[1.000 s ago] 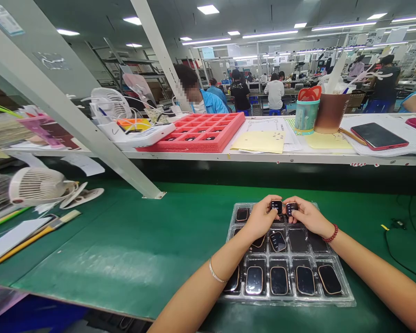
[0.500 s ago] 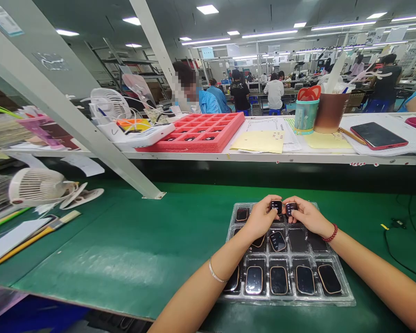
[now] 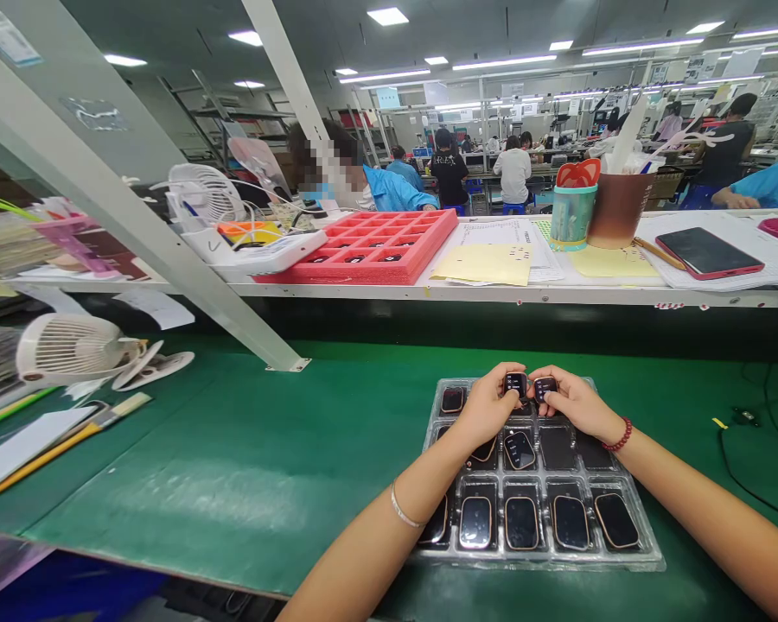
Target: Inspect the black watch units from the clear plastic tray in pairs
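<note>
- Workroom with lit ceiling panels (image 3: pixel 387 16); beyond a white shelf (image 3: pixel 473 294), people sit at benches, and a co-worker in a blue top (image 3: pixel 392 188) leans near it.
- Green work surface (image 3: pixel 233 441), bearing a clear plastic tray (image 3: pixel 648 560); clock directions run from the tray's middle, 12 pointing away from the wearer.
- Left hand (image 3: pixel 491 404), near 11 o'clock: fingers closed around a gold-rimmed watch (image 3: pixel 515 383), thumb on its lit screen.
- Right hand (image 3: pixel 576 403), near 12 to 1 o'clock: fingers curled about a second watch (image 3: pixel 545 388), thumb against its lit face. The two watches are close together, above the tray's far row.
- Five dark-screened watches (image 3: pixel 522 523) lie along the tray's near row, at 5 to 7 o'clock; a lit one (image 3: pixel 519 450) sits tilted in the middle row, close to the centre.
- On the shelf: red foam tray (image 3: pixel 389 268) at 10 to 11, teal cup (image 3: pixel 573 218) at 12, phone (image 3: pixel 710 252) at 1 to 2.
- White fan (image 3: pixel 71 347) near 10; black cable (image 3: pixel 736 479) at 3.
</note>
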Motion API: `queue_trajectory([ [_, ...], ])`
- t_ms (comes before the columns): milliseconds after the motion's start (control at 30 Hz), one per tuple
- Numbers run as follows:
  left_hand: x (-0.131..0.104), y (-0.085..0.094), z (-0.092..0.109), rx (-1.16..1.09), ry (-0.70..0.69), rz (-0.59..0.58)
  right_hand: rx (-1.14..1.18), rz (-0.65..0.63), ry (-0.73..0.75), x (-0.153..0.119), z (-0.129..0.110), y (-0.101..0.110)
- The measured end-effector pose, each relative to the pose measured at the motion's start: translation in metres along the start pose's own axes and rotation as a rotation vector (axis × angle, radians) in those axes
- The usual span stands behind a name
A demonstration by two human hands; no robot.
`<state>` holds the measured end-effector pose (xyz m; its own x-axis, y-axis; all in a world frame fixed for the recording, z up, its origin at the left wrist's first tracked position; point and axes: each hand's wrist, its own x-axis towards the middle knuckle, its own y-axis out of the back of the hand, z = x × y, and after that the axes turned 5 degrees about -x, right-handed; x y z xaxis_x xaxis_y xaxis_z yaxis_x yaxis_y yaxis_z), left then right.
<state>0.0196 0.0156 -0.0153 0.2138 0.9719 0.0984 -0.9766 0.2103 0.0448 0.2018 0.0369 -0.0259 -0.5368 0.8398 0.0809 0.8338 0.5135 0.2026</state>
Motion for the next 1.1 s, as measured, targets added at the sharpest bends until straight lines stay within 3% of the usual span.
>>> queue_trajectory([
  [1100,-0.0007,0.0007,0.0013,0.018,0.003,-0.002,-0.005,-0.017,0.017,-0.0004,-0.0010,-0.0003],
])
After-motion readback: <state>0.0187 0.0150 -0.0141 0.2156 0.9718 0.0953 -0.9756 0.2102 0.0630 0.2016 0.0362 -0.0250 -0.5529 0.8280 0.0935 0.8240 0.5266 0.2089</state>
